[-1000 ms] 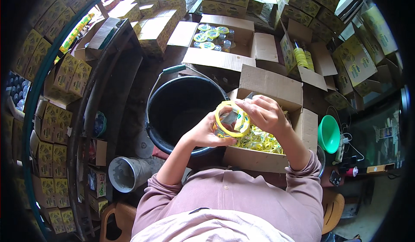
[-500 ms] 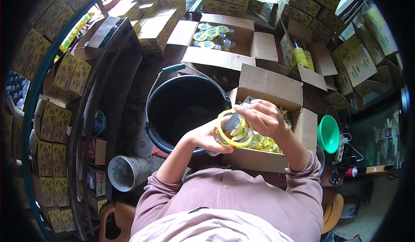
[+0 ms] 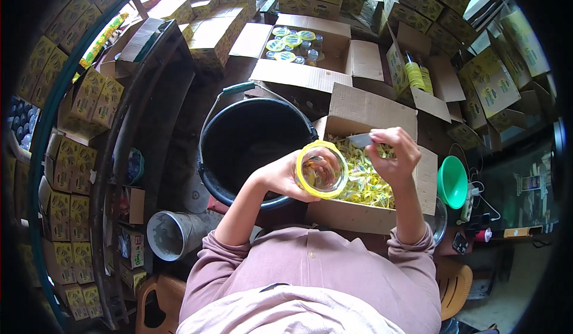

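My left hand (image 3: pixel 276 176) is closed round a clear round jar (image 3: pixel 323 171) with a yellow rim, its mouth tilted up toward me. Inside the jar I make out only reflections and see-through walls. My right hand (image 3: pixel 397 154) pinches a flat grey metal blade (image 3: pixel 360 140), apart from the jar. Beneath the blade, an open carton (image 3: pixel 373 108) holds a heap of small yellow-wrapped pieces (image 3: pixel 365 192). Just left of the jar stands a large black bucket (image 3: pixel 239 140) with a wire handle.
Beyond the bucket, an open carton (image 3: pixel 298 78) contains jars with yellow lids. Another carton (image 3: pixel 443 86) holds stacked yellow rings or lids. A green bowl (image 3: pixel 452 182) lies at right, a grey-white bucket (image 3: pixel 167 236) at lower left. Printed yellow cartons (image 3: pixel 71 214) fill the shelves at left.
My right hand has moved right with the blade, away from the jar's mouth. The yellow pieces seen at the mouth are gone from it. The jar now faces me more.
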Available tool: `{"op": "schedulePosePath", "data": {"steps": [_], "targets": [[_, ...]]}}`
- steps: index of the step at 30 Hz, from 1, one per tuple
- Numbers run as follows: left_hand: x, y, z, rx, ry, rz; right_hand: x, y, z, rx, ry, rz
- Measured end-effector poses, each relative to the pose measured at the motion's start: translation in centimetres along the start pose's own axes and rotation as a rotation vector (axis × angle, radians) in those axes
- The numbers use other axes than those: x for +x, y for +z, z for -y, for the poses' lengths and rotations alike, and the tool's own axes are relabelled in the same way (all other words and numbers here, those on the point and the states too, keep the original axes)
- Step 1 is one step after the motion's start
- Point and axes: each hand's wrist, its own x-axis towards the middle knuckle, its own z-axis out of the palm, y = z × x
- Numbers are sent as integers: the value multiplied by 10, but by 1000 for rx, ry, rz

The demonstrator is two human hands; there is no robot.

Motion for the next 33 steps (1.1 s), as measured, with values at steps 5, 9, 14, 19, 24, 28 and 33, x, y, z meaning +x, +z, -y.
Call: {"op": "schedulePosePath", "data": {"steps": [5, 9, 14, 19, 24, 28, 33], "targets": [[3, -3, 2, 285, 133, -63, -52, -22, 10, 182, 876, 192], [-2, -5, 7, 375, 140, -152, -126, 9, 20, 551, 1306, 267], [-10, -2, 8, 383, 87, -212, -172, 67, 23, 634, 1369, 437], [-16, 0, 10, 294, 132, -286, -188, 90, 20, 659, 1323, 404], [-20, -5, 18, 255, 163, -260, -186, 94, 19, 668, 1308, 459], [-16, -3, 11, 295, 193, -271, -195, 100, 16, 797, 1330, 408], [-15, -6, 7, 408, 158, -240, -199, 101, 10, 733, 1311, 485]]}}
